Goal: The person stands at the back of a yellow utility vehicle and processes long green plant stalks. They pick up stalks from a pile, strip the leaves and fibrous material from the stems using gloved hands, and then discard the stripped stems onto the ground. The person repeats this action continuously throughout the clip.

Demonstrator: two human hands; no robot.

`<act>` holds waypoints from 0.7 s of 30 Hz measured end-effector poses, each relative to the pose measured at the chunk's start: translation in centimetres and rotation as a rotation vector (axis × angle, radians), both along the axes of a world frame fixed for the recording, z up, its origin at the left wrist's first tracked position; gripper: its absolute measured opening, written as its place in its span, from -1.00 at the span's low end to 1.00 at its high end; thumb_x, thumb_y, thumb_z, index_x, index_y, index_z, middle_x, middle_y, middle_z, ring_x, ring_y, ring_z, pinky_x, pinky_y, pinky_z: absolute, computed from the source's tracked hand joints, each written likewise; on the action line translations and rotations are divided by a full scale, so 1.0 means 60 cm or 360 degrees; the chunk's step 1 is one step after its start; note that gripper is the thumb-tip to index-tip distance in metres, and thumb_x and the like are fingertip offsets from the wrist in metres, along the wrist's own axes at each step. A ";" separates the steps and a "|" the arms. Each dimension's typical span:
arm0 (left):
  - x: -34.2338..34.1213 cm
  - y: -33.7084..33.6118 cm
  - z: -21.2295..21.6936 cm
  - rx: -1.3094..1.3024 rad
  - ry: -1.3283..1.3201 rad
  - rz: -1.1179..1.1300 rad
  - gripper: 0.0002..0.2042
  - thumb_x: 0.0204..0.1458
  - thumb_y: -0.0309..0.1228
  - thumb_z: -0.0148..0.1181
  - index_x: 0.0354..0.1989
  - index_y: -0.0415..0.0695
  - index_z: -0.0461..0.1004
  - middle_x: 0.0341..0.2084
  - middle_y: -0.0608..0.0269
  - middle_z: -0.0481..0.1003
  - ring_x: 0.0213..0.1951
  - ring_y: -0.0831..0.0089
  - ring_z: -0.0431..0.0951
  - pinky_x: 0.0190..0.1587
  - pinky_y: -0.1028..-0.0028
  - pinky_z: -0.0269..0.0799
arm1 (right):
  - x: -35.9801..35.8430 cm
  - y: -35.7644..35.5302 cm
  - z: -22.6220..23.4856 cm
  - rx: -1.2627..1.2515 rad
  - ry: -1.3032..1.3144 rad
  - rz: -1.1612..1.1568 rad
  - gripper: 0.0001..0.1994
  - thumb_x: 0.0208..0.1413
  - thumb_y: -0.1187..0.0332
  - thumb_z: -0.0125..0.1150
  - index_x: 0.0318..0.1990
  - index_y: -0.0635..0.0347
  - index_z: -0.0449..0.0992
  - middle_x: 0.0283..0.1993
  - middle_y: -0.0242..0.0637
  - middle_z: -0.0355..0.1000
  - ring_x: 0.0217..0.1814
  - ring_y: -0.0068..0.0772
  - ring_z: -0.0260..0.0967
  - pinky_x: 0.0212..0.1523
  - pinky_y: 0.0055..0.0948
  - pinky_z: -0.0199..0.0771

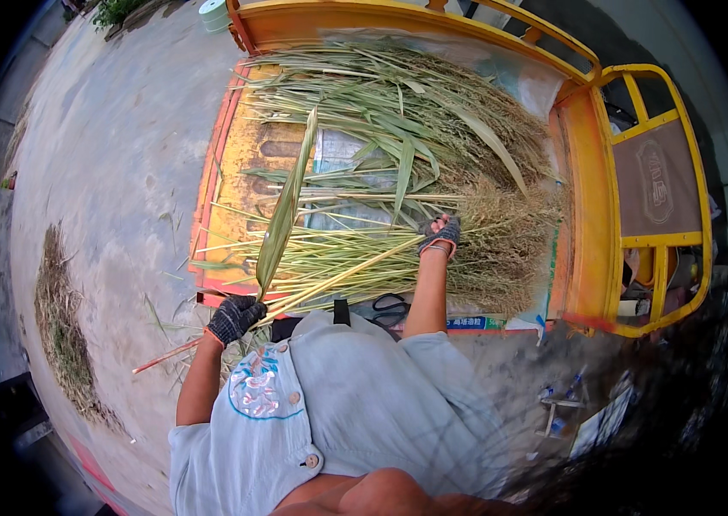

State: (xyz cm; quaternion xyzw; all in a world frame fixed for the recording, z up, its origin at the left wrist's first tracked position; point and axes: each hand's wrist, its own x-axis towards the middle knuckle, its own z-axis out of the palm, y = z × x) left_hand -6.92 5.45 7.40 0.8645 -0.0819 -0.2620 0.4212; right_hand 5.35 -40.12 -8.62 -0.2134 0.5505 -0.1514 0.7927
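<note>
Across the front of the flatbed, a long yellow-green broomcorn stalk (342,273) slants between my hands. My left hand (236,319), in a dark grey knitted glove, is closed around its lower end, where a reddish butt sticks out to the left. From that same hand a broad green leaf (282,224) rises upward. My right hand (440,235), in a fingerless grey glove, is closed on the stalk near the brushy heads. Beneath lie trimmed pale stalks (321,258), heads to the right. Behind them is a pile of leafy green stalks (355,99).
The yellow flatbed (265,185) has a raised rail (398,19) at the back and a yellow-framed seat back (658,176) on its right. A black strap (390,310) lies at the near edge. Dry plant scraps (67,331) are heaped on the concrete at left.
</note>
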 end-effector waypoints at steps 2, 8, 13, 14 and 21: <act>0.002 0.101 0.027 0.0428 0.0469 0.0471 -0.79 -0.02 -0.34 0.06 -0.53 -0.23 0.47 -0.74 0.20 0.42 -0.70 0.48 0.37 -0.59 0.46 0.28 | -0.017 -0.058 0.015 -0.0058 0.0009 -0.0185 -0.72 0.16 0.11 -0.16 -0.40 0.08 0.33 -0.76 -0.44 0.08 -0.75 -0.51 -0.06 -0.71 -0.50 0.02; -0.023 0.323 0.139 0.2499 0.0870 0.0939 -0.43 -0.21 -0.11 0.21 0.00 -0.11 0.30 -0.05 -0.03 0.33 -0.01 0.15 0.37 -0.06 0.22 0.34 | -0.016 -0.167 0.022 -0.0095 -0.0127 -0.0088 -0.76 0.14 0.13 -0.12 -0.36 0.07 0.34 -0.73 -0.45 0.10 -0.74 -0.49 -0.09 -0.62 -0.41 0.15; 0.141 0.248 -0.049 0.1627 -0.0863 0.0842 -0.67 -0.18 -0.24 0.21 -0.24 -0.13 0.47 -0.23 0.07 0.46 -0.14 0.15 0.43 -0.09 0.28 0.33 | -0.019 -0.083 -0.020 0.0027 -0.0026 -0.0167 -0.82 0.06 0.22 0.03 -0.28 0.10 0.36 -0.76 -0.43 0.06 -0.82 -0.49 -0.25 -0.80 -0.50 -0.04; 0.204 0.180 -0.084 0.1344 -0.0972 0.0707 -0.73 -0.17 -0.28 0.21 -0.28 -0.12 0.49 -0.24 0.07 0.46 -0.15 0.16 0.43 -0.08 0.29 0.32 | -0.020 -0.069 -0.018 0.0059 0.0007 -0.0151 -0.83 0.08 0.21 0.01 -0.29 0.09 0.37 -0.77 -0.44 0.05 -0.82 -0.50 -0.23 -0.80 -0.48 -0.03; 0.392 -0.281 -0.220 0.0917 -0.0238 -0.0698 -0.38 -0.27 -0.05 0.25 0.02 -0.02 0.30 -0.10 0.04 0.39 -0.07 0.07 0.38 -0.07 0.19 0.30 | -0.073 -0.035 -0.022 0.0169 -0.0180 0.0093 -0.81 0.14 0.18 -0.08 -0.32 0.06 0.34 -0.76 -0.41 0.12 -0.85 -0.49 -0.11 -0.86 -0.45 -0.04</act>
